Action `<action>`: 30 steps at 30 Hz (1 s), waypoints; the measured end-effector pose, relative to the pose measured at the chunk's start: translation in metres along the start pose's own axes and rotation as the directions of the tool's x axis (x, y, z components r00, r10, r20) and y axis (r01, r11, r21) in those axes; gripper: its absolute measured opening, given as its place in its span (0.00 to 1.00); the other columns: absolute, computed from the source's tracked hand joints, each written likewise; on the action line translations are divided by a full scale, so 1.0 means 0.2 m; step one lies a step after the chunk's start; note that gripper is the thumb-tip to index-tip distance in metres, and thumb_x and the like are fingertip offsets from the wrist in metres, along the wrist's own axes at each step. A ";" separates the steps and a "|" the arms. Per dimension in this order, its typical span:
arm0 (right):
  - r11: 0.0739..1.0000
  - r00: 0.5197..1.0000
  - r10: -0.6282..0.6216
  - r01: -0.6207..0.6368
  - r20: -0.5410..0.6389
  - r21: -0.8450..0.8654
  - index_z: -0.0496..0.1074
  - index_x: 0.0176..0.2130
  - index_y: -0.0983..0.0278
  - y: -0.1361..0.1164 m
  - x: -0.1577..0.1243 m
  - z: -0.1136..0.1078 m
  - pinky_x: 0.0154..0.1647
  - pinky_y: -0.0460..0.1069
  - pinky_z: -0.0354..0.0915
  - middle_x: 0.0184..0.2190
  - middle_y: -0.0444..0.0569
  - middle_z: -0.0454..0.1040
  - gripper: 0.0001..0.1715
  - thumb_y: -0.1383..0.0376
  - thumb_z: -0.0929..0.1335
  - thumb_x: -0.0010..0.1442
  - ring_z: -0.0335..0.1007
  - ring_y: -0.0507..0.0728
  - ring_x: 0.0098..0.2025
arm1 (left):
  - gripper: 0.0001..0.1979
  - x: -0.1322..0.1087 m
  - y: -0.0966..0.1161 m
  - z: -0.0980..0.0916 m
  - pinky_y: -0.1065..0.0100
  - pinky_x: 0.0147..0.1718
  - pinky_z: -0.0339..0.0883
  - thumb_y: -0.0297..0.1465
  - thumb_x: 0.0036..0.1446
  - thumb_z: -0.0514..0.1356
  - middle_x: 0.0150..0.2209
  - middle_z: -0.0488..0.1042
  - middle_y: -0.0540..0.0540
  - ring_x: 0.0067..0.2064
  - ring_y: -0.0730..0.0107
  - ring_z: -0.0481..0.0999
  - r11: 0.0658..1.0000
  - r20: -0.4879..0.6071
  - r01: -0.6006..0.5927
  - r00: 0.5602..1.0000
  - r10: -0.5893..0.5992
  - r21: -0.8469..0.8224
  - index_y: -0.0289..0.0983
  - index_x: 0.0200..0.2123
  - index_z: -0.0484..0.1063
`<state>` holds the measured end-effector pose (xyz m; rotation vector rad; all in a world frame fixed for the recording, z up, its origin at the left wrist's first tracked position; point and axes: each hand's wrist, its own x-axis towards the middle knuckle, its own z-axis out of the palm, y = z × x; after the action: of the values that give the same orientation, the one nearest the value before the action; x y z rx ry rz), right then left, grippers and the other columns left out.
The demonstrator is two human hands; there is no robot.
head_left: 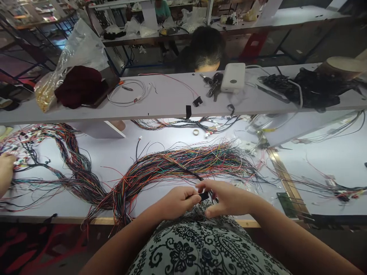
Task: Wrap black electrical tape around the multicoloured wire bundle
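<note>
My left hand [179, 201] is closed, thumb and forefinger pinching a small flat black piece [204, 196] that looks like tape. Facing it, my right hand [225, 198] is curled around a thin black cable [192, 174], its fingertips almost meeting my left. Dark strands show between the right thumb and fingers; their ends are hidden. This cable runs back over a thick bundle of multicoloured wires [172, 164] lying along the table. Both hands are at the table's front edge, just above my patterned top.
A second wire bundle [74, 164] with white connectors bends leftward, near another person's hand [6, 172]. The raised shelf [166, 99] carries keys [214, 84], a white device [233, 77] and a coiled cable [127, 93]. A tape roll [195, 132] lies beneath. Someone's head [208, 46] shows behind.
</note>
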<state>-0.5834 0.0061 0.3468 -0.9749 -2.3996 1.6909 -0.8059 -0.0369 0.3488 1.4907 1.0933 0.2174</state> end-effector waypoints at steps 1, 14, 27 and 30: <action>0.997 0.999 -0.007 0.011 0.045 -0.072 0.70 0.47 0.62 -0.02 0.02 0.00 0.31 0.46 0.58 0.37 0.46 0.73 0.24 0.54 0.74 0.54 0.64 0.53 0.33 | 0.14 0.00 0.01 0.00 0.72 0.27 0.53 0.37 0.61 0.50 0.24 0.62 0.54 0.28 0.74 0.60 1.000 0.021 -0.011 1.000 0.010 0.009 0.37 0.27 0.66; 0.962 0.976 -0.065 0.116 0.208 -0.246 0.73 0.28 0.62 -0.19 0.06 -0.12 0.21 0.44 0.45 0.19 0.36 0.65 0.19 0.50 0.75 0.50 0.52 0.47 0.19 | 0.19 -0.05 0.11 -0.03 0.72 0.26 0.53 0.37 0.63 0.49 0.21 0.57 0.54 0.25 0.75 0.58 0.979 0.227 -0.183 0.961 0.157 0.094 0.37 0.21 0.59; 0.950 0.898 -0.247 0.151 0.364 0.273 0.69 0.25 0.67 -0.12 0.05 -0.07 0.20 0.42 0.47 0.18 0.36 0.57 0.20 0.57 0.66 0.63 0.50 0.45 0.21 | 0.16 -0.07 0.10 -0.04 0.72 0.29 0.55 0.41 0.60 0.53 0.26 0.61 0.52 0.30 0.73 0.61 0.980 0.234 -0.110 0.961 0.147 -0.163 0.36 0.28 0.67; 0.916 0.917 -0.270 0.151 0.293 0.373 0.59 0.20 0.66 -0.09 0.01 0.00 0.19 0.44 0.43 0.18 0.36 0.47 0.26 0.56 0.65 0.64 0.43 0.46 0.20 | 0.18 -0.07 0.06 -0.01 0.72 0.28 0.54 0.44 0.59 0.55 0.25 0.61 0.52 0.29 0.74 0.60 0.957 0.256 -0.070 0.956 0.145 -0.283 0.35 0.28 0.68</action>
<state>-0.5938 0.0043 0.3623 -0.3781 -2.1634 2.2338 -0.8096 -0.0437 0.3664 1.2899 0.7273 0.2200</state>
